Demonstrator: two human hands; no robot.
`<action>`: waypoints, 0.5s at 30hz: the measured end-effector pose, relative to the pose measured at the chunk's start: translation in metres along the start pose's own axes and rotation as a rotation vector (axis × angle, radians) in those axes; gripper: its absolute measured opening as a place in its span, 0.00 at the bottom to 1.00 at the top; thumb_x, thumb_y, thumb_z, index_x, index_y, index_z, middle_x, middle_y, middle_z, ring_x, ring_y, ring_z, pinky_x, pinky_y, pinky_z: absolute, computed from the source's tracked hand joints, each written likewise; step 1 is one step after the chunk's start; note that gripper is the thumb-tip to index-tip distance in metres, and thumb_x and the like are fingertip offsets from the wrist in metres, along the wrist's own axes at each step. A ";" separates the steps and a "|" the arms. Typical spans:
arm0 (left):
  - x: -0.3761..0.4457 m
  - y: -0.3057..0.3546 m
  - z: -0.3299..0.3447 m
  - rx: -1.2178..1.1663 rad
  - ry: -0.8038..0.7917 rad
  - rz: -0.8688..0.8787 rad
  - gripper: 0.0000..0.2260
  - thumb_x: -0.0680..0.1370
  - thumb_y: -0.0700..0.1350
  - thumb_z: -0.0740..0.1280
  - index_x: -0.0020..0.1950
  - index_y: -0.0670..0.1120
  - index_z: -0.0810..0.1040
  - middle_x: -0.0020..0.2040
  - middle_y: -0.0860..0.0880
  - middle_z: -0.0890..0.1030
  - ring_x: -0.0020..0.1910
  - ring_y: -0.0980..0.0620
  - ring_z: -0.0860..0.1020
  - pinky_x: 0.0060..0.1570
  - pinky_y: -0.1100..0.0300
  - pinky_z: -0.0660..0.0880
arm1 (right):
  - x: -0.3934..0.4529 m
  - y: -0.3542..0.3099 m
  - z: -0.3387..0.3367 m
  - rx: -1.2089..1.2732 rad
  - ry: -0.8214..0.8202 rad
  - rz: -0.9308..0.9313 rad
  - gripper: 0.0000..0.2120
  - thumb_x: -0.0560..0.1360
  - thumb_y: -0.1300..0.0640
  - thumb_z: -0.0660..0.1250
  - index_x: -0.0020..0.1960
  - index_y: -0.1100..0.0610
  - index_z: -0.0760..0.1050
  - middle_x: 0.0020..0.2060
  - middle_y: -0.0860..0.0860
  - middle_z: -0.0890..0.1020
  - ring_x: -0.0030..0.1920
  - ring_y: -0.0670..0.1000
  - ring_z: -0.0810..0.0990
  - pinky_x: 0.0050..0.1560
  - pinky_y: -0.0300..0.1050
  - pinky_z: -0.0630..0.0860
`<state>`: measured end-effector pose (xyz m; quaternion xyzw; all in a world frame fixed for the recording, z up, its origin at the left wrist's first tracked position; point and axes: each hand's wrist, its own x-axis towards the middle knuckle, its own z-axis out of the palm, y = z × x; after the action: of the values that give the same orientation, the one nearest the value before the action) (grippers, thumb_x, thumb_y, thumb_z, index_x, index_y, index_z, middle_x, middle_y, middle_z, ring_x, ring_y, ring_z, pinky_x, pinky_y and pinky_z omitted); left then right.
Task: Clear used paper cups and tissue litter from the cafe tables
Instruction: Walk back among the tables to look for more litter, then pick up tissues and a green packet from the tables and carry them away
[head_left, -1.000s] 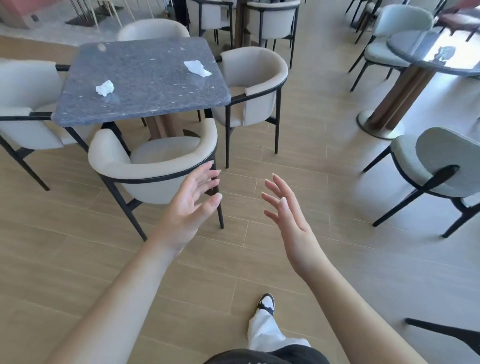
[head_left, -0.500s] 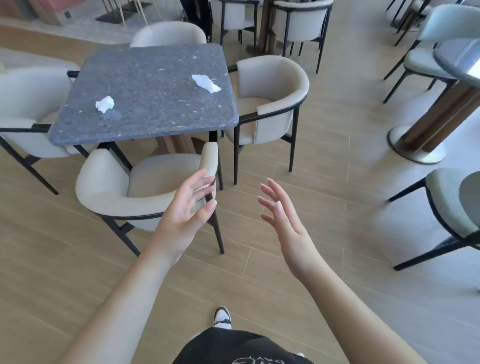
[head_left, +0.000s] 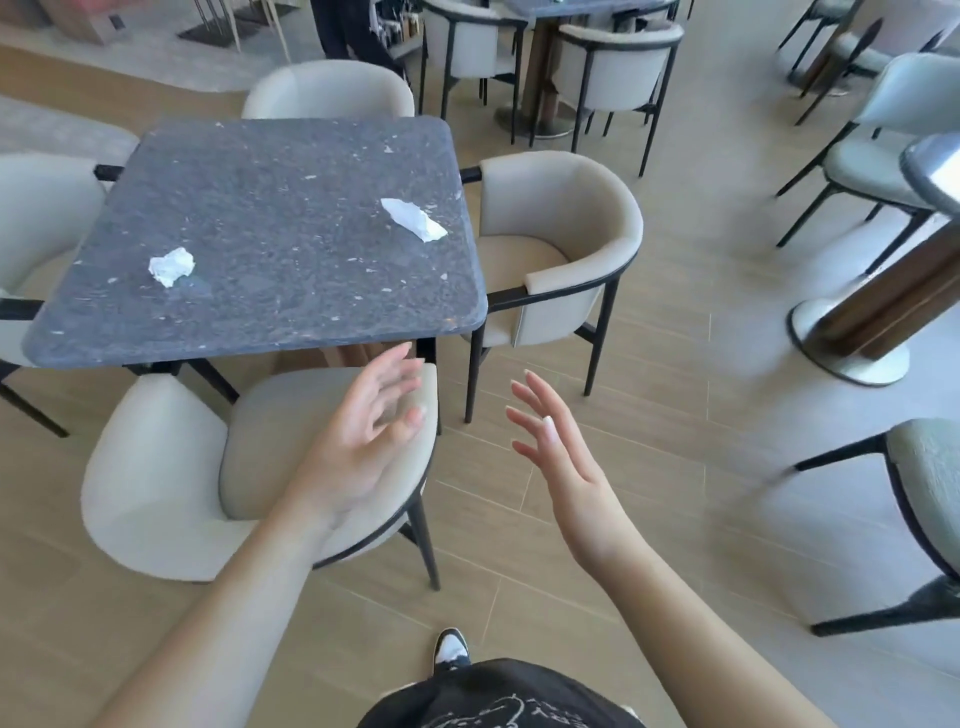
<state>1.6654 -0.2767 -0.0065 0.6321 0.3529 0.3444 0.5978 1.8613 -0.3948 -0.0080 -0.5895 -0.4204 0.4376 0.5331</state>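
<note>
Approach step, I reckon: left hand (head_left: 363, 441) & right hand (head_left: 558, 447) both spread, holding nothing; next, reach fwd to nearer tissue (head_left: 414, 220) on table (head_left: 270, 322) beyond fingertips.

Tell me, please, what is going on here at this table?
A person is walking up to a square grey table in a cafe with both hands raised and holding nothing. The left hand hangs open over the back of the near chair, and the right hand is open over the floor. Two crumpled tissues lie on the table: one near its left side, one near its right edge. Neither is picked up yet. No paper cup shows on this table.
</note>
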 end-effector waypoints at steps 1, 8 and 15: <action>0.016 0.003 -0.003 0.000 -0.006 0.007 0.30 0.74 0.59 0.70 0.76 0.58 0.68 0.71 0.58 0.76 0.74 0.55 0.72 0.75 0.37 0.65 | 0.013 -0.002 -0.001 0.004 0.004 -0.002 0.22 0.82 0.41 0.53 0.76 0.39 0.62 0.70 0.33 0.71 0.71 0.39 0.71 0.71 0.43 0.69; 0.107 0.008 -0.001 -0.020 -0.011 0.035 0.30 0.74 0.57 0.70 0.75 0.58 0.68 0.72 0.57 0.76 0.74 0.55 0.72 0.72 0.41 0.71 | 0.101 -0.005 -0.022 0.017 0.020 -0.006 0.24 0.81 0.40 0.53 0.76 0.42 0.63 0.70 0.34 0.72 0.70 0.39 0.72 0.68 0.37 0.72; 0.196 -0.008 0.005 0.013 0.042 -0.018 0.30 0.74 0.59 0.71 0.76 0.59 0.68 0.72 0.58 0.75 0.74 0.55 0.72 0.71 0.44 0.73 | 0.213 0.000 -0.054 0.029 -0.071 -0.039 0.23 0.82 0.37 0.53 0.76 0.39 0.63 0.70 0.32 0.72 0.71 0.39 0.71 0.67 0.35 0.71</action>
<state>1.7703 -0.1104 -0.0125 0.6254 0.3731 0.3499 0.5892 1.9690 -0.2041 -0.0202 -0.5577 -0.4441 0.4539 0.5345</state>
